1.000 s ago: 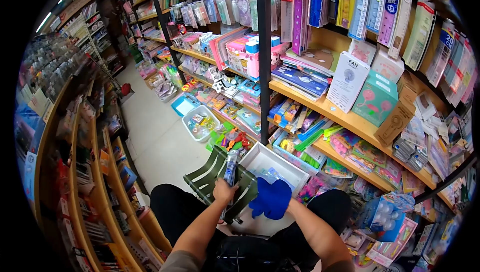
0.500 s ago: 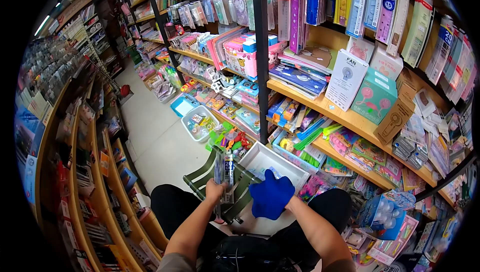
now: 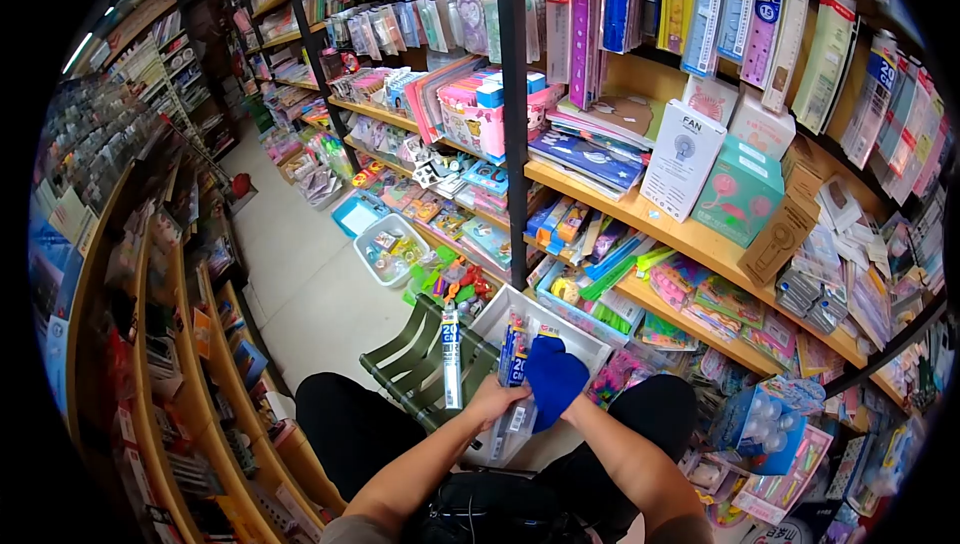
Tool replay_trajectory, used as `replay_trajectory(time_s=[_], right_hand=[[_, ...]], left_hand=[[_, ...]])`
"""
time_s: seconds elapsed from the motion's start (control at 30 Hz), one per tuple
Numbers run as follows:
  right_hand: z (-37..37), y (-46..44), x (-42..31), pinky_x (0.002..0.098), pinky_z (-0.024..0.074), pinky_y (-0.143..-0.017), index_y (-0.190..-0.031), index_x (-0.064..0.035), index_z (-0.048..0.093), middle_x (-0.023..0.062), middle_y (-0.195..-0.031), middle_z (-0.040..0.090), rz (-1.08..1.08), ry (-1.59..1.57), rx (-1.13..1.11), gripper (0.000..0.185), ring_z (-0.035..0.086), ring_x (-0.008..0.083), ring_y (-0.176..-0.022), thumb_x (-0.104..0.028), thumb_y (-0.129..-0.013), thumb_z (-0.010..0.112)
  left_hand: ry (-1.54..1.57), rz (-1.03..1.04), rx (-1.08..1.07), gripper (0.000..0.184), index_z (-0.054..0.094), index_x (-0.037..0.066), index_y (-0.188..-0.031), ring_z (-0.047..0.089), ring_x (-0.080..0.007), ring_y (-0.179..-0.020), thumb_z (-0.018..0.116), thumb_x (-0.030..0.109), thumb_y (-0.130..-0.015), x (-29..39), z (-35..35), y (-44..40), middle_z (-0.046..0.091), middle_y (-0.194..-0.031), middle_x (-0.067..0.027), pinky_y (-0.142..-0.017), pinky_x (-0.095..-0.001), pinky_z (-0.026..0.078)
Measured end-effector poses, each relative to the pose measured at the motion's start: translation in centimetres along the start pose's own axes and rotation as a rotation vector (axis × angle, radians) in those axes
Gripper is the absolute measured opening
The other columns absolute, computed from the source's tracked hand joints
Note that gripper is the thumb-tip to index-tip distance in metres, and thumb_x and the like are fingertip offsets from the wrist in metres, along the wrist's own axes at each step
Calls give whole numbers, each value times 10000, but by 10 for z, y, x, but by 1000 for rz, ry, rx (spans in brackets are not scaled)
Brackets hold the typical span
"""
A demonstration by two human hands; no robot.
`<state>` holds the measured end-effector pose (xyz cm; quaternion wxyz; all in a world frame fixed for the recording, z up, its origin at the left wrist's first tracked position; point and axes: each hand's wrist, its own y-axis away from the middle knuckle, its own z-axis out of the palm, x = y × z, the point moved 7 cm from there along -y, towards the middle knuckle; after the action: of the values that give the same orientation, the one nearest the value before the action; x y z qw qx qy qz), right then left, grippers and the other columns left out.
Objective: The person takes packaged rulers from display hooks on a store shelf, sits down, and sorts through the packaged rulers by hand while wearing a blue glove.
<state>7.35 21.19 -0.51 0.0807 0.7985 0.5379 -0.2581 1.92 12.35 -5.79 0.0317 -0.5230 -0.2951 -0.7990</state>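
In the head view, gripping a bundle of slim, clear plastic packs [image 3: 517,369] with blue-and-white labels in the bare left hand [image 3: 497,402], with fingers curled round the lower part. Holding the bundle nearly upright, in front of a white rectangular tray [image 3: 596,352]. Keeping the right hand [image 3: 557,382], hidden under a solid blue covering, close against the bundle's right side; impossible to tell whether spread, pressed together or pinching. Just left of the bundle, lying apart on a dark green slatted stool [image 3: 400,356], with a single narrow pack [image 3: 452,359] marked 20 CM. Beyond the stool, on the pale floor [image 3: 290,264], near a whitish plastic bin [image 3: 375,269] of small items.
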Motion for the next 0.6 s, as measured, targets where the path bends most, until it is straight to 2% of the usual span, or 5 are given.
replay_trajectory(time_s=[0.1, 0.2, 0.37, 0.5, 0.6], right_hand=[[-4, 0, 35, 422, 464, -604, -923, -5, 503, 227, -829, 564, 248, 65, 138, 215, 583, 335, -742, -162, -785, 451], [-13, 4, 98, 405, 458, -619, -849, -12, 547, 215, -816, 575, 606, -386, 439, 221, 590, 315, -772, -206, -814, 445], [-91, -4, 56, 412, 473, -607, -825, -60, 581, 219, -778, 585, 486, 214, 183, 212, 596, 332, -714, -243, -782, 483], [-76, -10, 32, 418, 473, -608, -838, -67, 576, 208, -792, 581, 438, 343, 262, 253, 588, 338, -707, -290, -745, 503], [-28, -5, 12, 408, 461, -594, -890, -27, 562, 184, -775, 576, 149, 235, 117, 279, 585, 314, -688, -266, -790, 457]], left_hand=[[-123, 36, -98, 119, 588, 2, -849, 585, -132, -687, 619, 39, -741, -4, 6, 2, 613, -766, -56, -676, -249, 460], [-245, 45, -120, 140, 586, -5, -856, 572, -113, -707, 635, 53, -738, 1, 10, 12, 604, -783, -45, -675, -242, 454], [-309, 93, -129, 142, 600, 1, -839, 543, -94, -671, 652, 60, -721, 4, -1, 19, 599, -763, -27, -647, -221, 438], [-86, 62, 48, 154, 592, 37, -856, 555, -102, -673, 664, 62, -721, 5, -20, 17, 597, -766, -18, -639, -231, 443], [-61, 120, 104, 164, 589, 30, -863, 552, -100, -661, 666, 65, -723, 13, -16, 12, 594, -750, -20, -634, -233, 445]])
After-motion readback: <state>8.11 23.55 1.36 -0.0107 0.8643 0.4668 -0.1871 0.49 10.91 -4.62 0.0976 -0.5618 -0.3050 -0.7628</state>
